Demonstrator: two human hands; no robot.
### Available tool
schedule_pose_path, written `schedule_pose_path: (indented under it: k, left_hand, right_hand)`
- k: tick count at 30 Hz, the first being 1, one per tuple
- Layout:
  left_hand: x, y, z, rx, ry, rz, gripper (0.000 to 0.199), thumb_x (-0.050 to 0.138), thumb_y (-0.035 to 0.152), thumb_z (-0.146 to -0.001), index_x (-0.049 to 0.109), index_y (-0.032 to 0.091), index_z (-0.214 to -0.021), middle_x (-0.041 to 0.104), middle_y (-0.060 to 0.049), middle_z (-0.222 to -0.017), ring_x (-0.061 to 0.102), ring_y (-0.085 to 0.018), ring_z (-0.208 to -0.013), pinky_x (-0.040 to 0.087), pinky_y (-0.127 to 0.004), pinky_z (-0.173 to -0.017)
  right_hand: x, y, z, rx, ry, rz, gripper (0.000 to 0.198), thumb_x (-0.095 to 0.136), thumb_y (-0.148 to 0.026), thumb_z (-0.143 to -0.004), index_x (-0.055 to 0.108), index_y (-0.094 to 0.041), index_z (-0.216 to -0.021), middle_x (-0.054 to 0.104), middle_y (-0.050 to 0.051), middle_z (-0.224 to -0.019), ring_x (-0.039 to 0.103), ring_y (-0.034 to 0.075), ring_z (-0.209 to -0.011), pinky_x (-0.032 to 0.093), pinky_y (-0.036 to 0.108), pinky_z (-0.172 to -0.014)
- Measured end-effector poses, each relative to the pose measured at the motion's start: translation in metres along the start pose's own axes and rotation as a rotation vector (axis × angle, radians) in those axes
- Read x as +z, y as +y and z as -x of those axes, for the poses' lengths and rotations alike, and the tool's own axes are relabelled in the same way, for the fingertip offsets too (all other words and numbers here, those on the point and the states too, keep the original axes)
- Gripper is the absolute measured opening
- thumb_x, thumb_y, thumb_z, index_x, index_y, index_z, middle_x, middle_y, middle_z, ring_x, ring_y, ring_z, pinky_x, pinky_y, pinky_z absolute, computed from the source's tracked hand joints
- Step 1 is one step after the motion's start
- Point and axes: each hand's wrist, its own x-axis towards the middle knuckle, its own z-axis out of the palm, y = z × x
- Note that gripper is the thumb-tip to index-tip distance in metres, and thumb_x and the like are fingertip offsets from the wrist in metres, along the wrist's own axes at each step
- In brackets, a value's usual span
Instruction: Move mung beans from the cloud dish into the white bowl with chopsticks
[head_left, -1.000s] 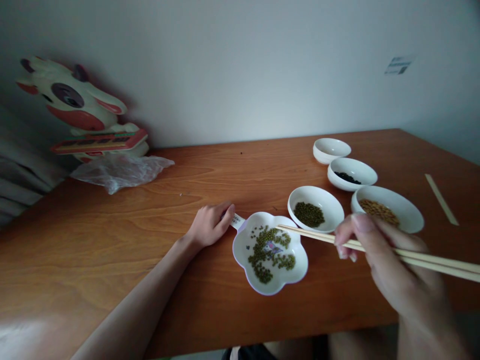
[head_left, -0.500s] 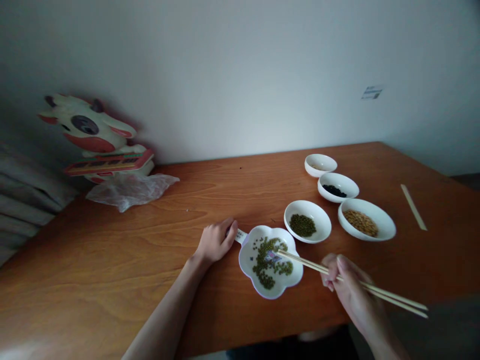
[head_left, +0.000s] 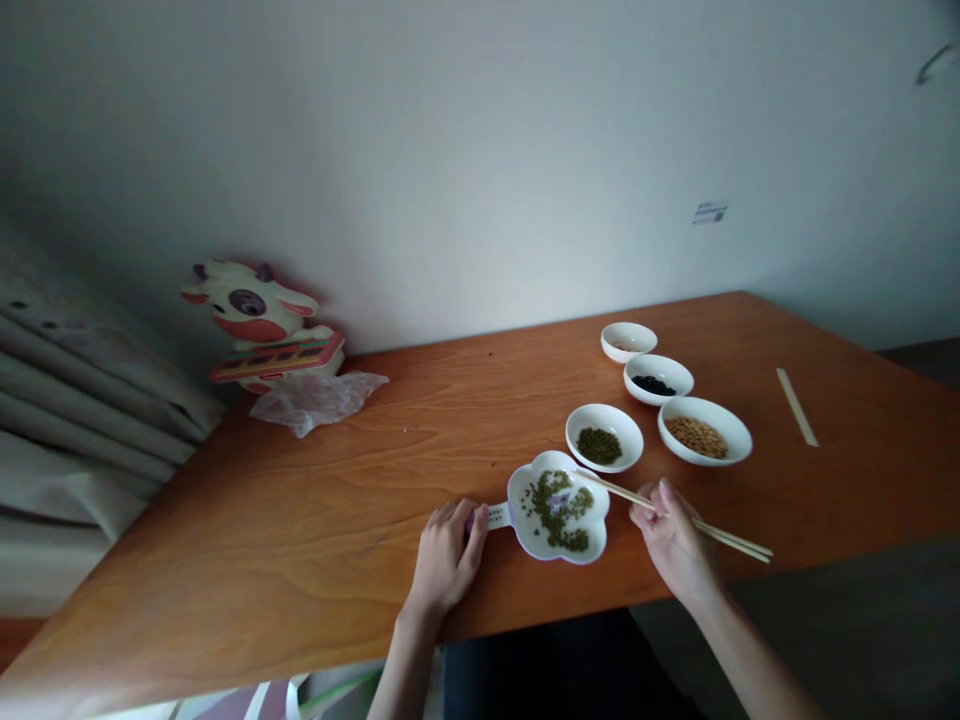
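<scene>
My left hand is closed around the handle of a white, flower-shaped dish with a lilac rim. Small green beans lie scattered over its bottom. In my right hand is a pair of wooden chopsticks. Their tips are over the dish's upper part, close to its far rim; whether they pinch a bean is too small to tell. Just behind the dish stands a white bowl with a pile of similar green beans.
To the right stands a white bowl of tan beans or nuts. Behind it are a bowl of black pieces and a smaller bowl. A pale strip lies farther right. A cow toy and plastic bag are at the left.
The chopstick tips have moved from the dish's middle toward its far rim, near the green-bean bowl. The dish has turned, its handle now pointing more directly left. The camera view has shifted.
</scene>
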Motion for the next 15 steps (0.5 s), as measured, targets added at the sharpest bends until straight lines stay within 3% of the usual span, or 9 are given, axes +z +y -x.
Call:
schedule_pose_path:
  k: [2, 4, 5, 9, 15]
  left_hand:
    - [-0.001, 0.002, 0.001, -0.007, 0.012, -0.005, 0.035, 0.037, 0.042, -0.105, 0.056, 0.025, -0.080, 0.067, -0.007, -0.079, 0.065, -0.025, -0.079, 0.046, -0.034, -0.072]
    - [-0.002, 0.003, 0.001, -0.022, 0.024, -0.009, 0.035, 0.038, 0.045, -0.105, 0.057, 0.025, -0.083, 0.067, -0.005, -0.077, 0.065, -0.024, -0.077, 0.046, -0.033, -0.072]
    - [-0.001, 0.004, 0.000, -0.033, 0.032, -0.009, 0.033, 0.039, 0.046, -0.105, 0.058, 0.025, -0.088, 0.067, -0.005, -0.079, 0.066, -0.023, -0.078, 0.046, -0.032, -0.072]
    - [0.004, 0.004, 0.004, -0.081, 0.067, -0.021, 0.030, 0.039, 0.047, -0.105, 0.057, 0.023, -0.102, 0.070, -0.005, -0.087, 0.068, -0.022, -0.080, 0.045, -0.029, -0.071]
    - [0.011, 0.002, 0.008, -0.107, 0.105, -0.061, 0.033, 0.037, 0.048, -0.105, 0.058, 0.023, -0.098, 0.071, -0.005, -0.088, 0.069, -0.021, -0.079, 0.042, -0.026, -0.068]
  right_hand:
    - [-0.001, 0.001, -0.004, 0.020, -0.015, -0.048, 0.022, 0.067, -0.038, -0.097, 0.067, -0.017, -0.091, 0.065, 0.001, -0.088, 0.062, 0.012, -0.073, 0.055, 0.027, -0.066]
    - [-0.003, 0.001, -0.007, 0.060, -0.029, -0.080, 0.032, 0.064, -0.035, -0.100, 0.064, -0.016, -0.126, 0.067, 0.010, -0.123, 0.069, 0.021, -0.101, 0.060, 0.041, -0.085]
    - [-0.004, 0.000, -0.008, 0.083, -0.033, -0.092, 0.036, 0.064, -0.034, -0.099, 0.062, -0.017, -0.131, 0.065, 0.011, -0.130, 0.068, 0.024, -0.108, 0.059, 0.045, -0.090]
    - [-0.009, -0.002, -0.016, 0.185, -0.054, -0.122, 0.036, 0.064, -0.034, -0.099, 0.062, -0.018, -0.131, 0.064, 0.011, -0.132, 0.068, 0.024, -0.110, 0.059, 0.046, -0.091]
    - [-0.012, -0.007, -0.029, 0.312, -0.103, -0.139, 0.033, 0.063, -0.034, -0.100, 0.063, -0.019, -0.130, 0.064, 0.011, -0.132, 0.067, 0.024, -0.110, 0.059, 0.045, -0.092]
